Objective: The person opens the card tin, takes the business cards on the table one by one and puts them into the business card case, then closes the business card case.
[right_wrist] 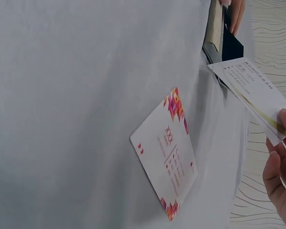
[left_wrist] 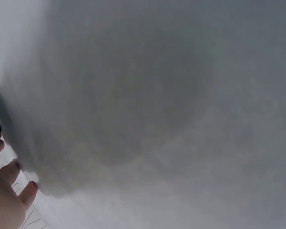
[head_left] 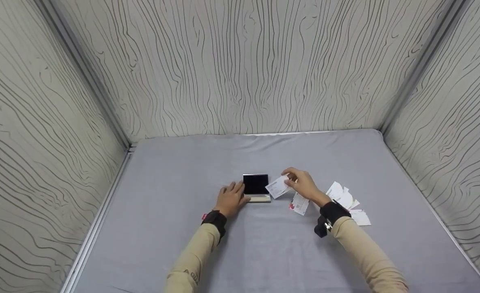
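Right-wrist view: striped held card [right_wrist: 250, 86], head view alone: overlapping cards [head_left: 343, 199]

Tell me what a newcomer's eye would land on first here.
Probably the white card pinched in the right hand, raised just right of the open black case on the grey cloth; the left hand is at the case's left side. Next, the card with bright pink and orange corners lying nearby, then the loose white cards scattered farther right.
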